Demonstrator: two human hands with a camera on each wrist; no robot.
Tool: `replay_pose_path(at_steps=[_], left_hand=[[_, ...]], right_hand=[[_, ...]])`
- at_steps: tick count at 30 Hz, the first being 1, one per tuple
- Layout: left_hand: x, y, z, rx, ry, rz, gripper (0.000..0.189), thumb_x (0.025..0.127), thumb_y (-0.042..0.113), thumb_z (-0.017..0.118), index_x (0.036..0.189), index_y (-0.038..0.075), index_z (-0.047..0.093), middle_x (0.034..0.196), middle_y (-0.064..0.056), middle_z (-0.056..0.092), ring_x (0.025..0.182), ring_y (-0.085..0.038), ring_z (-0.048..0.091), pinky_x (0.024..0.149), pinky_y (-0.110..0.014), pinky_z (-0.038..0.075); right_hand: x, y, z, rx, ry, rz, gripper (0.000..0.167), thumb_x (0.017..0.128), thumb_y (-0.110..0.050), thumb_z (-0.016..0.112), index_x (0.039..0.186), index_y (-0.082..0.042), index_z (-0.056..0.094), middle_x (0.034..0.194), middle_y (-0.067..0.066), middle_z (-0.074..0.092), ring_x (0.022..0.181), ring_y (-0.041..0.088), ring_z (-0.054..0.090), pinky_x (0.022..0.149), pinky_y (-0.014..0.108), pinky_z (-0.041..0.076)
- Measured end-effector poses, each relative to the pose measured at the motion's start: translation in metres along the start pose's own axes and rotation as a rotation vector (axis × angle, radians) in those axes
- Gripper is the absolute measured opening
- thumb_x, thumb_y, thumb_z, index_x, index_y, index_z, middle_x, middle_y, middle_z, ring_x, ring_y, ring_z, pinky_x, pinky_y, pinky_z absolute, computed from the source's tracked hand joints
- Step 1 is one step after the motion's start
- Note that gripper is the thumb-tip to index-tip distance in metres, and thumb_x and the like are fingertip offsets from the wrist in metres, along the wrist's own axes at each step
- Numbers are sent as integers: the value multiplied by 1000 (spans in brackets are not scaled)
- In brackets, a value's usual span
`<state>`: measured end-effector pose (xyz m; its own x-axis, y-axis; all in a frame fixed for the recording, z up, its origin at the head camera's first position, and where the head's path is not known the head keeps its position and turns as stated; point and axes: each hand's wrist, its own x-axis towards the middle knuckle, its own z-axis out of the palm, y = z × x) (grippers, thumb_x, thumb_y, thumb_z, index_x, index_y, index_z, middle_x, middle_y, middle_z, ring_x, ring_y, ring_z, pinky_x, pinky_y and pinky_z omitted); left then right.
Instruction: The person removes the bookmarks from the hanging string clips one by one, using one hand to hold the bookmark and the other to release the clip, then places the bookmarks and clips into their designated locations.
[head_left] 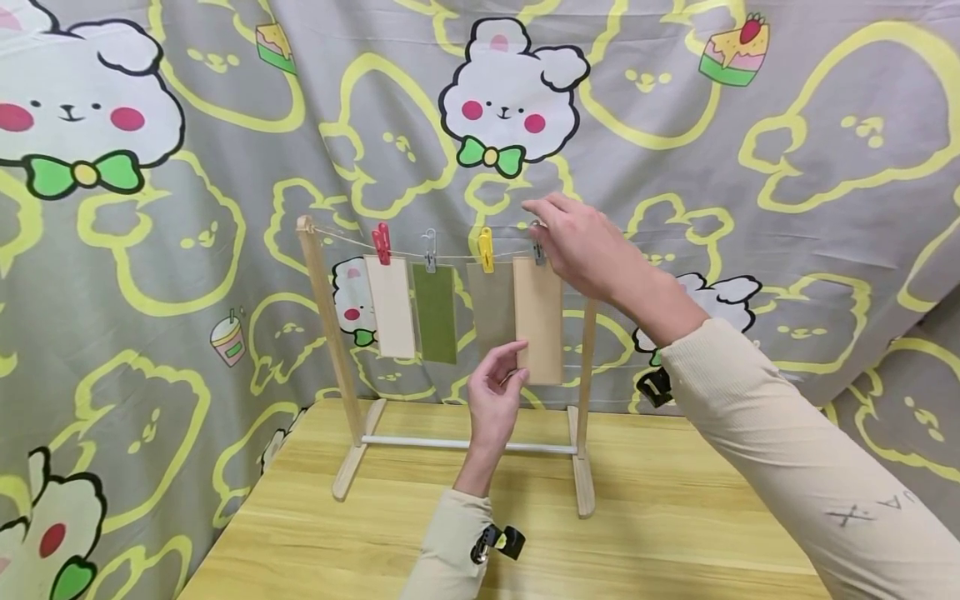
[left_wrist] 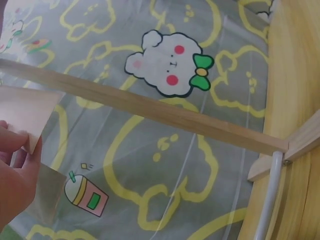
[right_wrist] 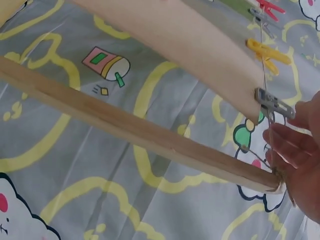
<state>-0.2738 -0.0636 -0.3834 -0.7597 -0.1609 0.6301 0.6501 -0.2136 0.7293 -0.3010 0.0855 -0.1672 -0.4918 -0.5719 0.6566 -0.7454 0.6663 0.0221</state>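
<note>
A tan card hangs from the string at the right end of a small wooden rack. My left hand pinches its lower left edge between thumb and fingers; the card's corner shows there in the left wrist view. A grey clothespin clips the card's top to the string. Around the clothespin's tail are the loosely spread fingers of my right hand, fingertips right at it and its flat face uncovered. In the right wrist view the card bows outward from the clip.
Farther left on the string hang a grey-brown card under a yellow clothespin, a green card under another grey clothespin, and a cream card under a red clothespin. The rack's post stands close by on the wooden table.
</note>
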Motion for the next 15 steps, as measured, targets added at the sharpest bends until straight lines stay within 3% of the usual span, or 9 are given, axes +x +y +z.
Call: replay_pose_path(at_steps=[8,15], left_hand=[[1,2,-1,7,2,-7,41,84,-27,62,119,-6,70,115,-24,71,101,-23,68,82,-21,59],[1,3,-1,13,8,-7,41,84,-26,62,119,-6,70,115,-23,71,100,-23,68,81,-21,59]], right_hand=[[5,8,-5,-43,-65,1,29,106,-14,57,127,5,63,122,20,67,109,37,64,101,54,50],[10,15,-9,32,-97,39,24,105,-14,59,119,3,68,108,17,72,94,31,66,90,49,54]])
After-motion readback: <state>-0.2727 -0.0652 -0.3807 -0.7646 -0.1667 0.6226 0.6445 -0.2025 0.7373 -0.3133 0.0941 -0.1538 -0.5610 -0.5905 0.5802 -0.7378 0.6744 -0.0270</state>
